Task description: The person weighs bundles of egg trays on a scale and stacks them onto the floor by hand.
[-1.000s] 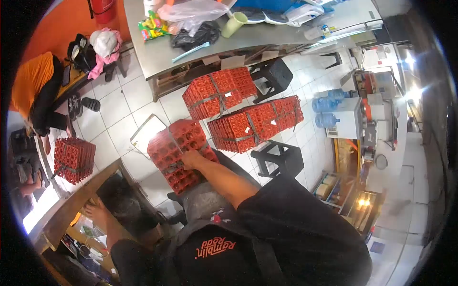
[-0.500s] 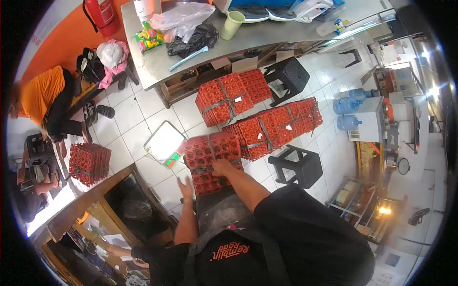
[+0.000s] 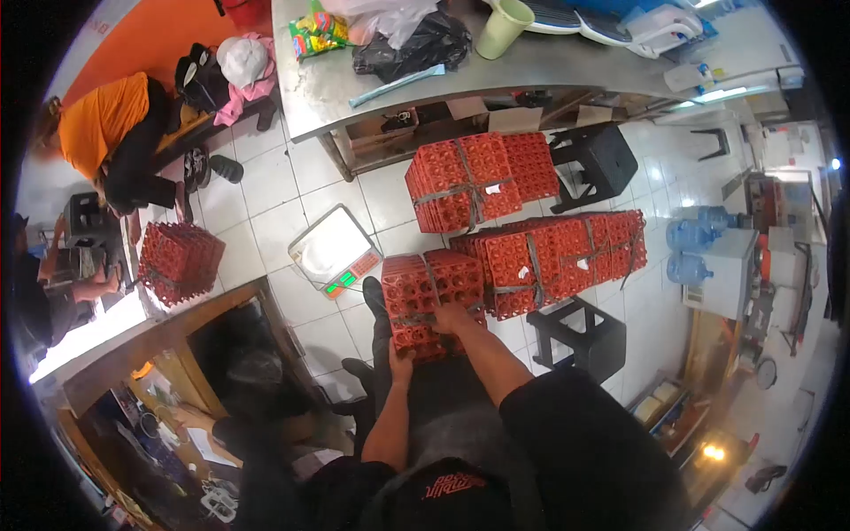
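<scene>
Directly ahead of me is a stack of red egg trays (image 3: 414, 280), bound crosswise with a dark strap (image 3: 430, 281). My right hand (image 3: 452, 319) is closed around the strap on the near part of the stack. My left hand (image 3: 402, 361) grips the stack's lower left edge, its fingers partly hidden. Just left of the stack, a platform scale (image 3: 320, 251) with a lit green display sits on the tiled floor. More bound tray stacks (image 3: 567, 261) stand close by on the right, and another tray stack (image 3: 465, 181) stands farther ahead.
A metal table (image 3: 310, 102) with bags and a green cup (image 3: 505, 28) runs across the back. Black stools (image 3: 584, 341) stand at the right. At left, a person in an orange shirt (image 3: 104, 124) bends near another tray stack (image 3: 181, 261). Someone's arm (image 3: 190, 418) reaches over the lower-left desk.
My left hand has gone from open beside the stack to gripping its lower edge. My right hand stays on the strap. The view has shifted, and a dark shoe and leg now show beside the stack.
</scene>
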